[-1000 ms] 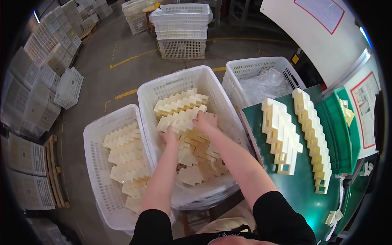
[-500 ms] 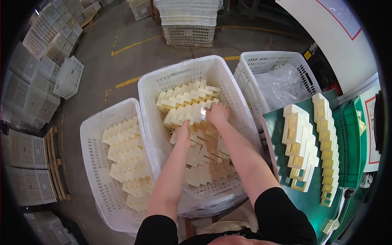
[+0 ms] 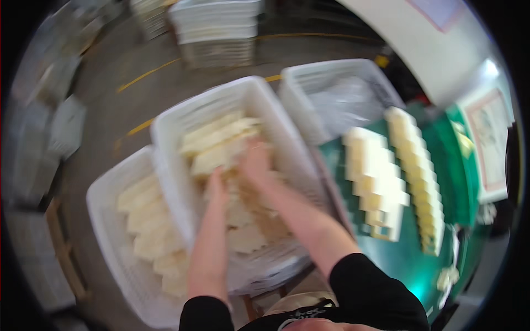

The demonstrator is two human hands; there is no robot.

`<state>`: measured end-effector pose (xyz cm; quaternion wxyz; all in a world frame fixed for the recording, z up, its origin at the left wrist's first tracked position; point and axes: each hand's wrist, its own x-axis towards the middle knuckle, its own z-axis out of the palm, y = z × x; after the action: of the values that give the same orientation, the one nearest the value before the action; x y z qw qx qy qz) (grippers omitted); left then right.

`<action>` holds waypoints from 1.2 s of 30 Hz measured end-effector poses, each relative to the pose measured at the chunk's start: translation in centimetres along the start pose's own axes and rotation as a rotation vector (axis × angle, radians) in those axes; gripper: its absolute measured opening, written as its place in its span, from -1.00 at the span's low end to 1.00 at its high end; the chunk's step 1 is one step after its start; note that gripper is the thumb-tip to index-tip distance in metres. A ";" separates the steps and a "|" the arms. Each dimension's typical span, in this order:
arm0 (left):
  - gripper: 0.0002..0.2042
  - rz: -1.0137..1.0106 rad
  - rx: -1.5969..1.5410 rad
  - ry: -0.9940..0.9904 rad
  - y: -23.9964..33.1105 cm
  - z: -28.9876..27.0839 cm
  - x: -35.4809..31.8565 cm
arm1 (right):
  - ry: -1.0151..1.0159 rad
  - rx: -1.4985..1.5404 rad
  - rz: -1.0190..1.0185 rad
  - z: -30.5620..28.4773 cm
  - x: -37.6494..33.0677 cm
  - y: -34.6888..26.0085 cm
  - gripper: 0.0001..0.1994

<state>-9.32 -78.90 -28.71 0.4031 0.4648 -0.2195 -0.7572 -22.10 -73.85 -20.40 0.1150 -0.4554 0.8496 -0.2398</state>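
Note:
Rows of cream, frame-like plastic pieces point(image 3: 218, 154) lie overlapped inside a large white perforated crate point(image 3: 165, 129) in front of me. My left hand point(image 3: 217, 181) is at the near edge of the upper rows. At their right end is my right hand point(image 3: 254, 157), its fingertips against the pieces. Motion smears both sets of fingers, so their grip is unclear. Below my hands, more cream pieces point(image 3: 245, 237) and a brownish sheet-like patch point(image 3: 249, 199) show in the crate.
Another white crate point(image 3: 102, 204) of cream pieces stands at left. On the green table point(image 3: 337, 151) at right lie two stacked rows of cream frames point(image 3: 375, 176). A white crate behind holds clear plastic film point(image 3: 345, 102). Stacked crates point(image 3: 218, 33) stand beyond; a green bin point(image 3: 455, 165) is far right.
The whole view has shifted, moving the crates and table left in the picture, and has blurred. Both hands remain at the same upper rows of cream pieces.

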 end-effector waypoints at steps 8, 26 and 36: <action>-0.66 -0.157 0.257 -0.879 -6.0 -5.0 1.3 | -0.096 0.274 -0.648 -8.3 -8.6 -8.9 -0.80; -0.62 -0.037 0.733 -0.325 3.3 8.0 -26.1 | 0.048 0.316 -0.371 -38.1 -44.7 8.2 -0.78; -0.84 1.045 0.707 -0.996 1.0 13.8 -39.1 | 0.186 0.315 -0.010 -42.3 -56.3 12.9 -0.71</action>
<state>-11.58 -48.17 -0.86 0.3894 0.0097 -0.7893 -0.4746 -17.43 -8.35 8.00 0.1047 -0.4117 0.8063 -0.4117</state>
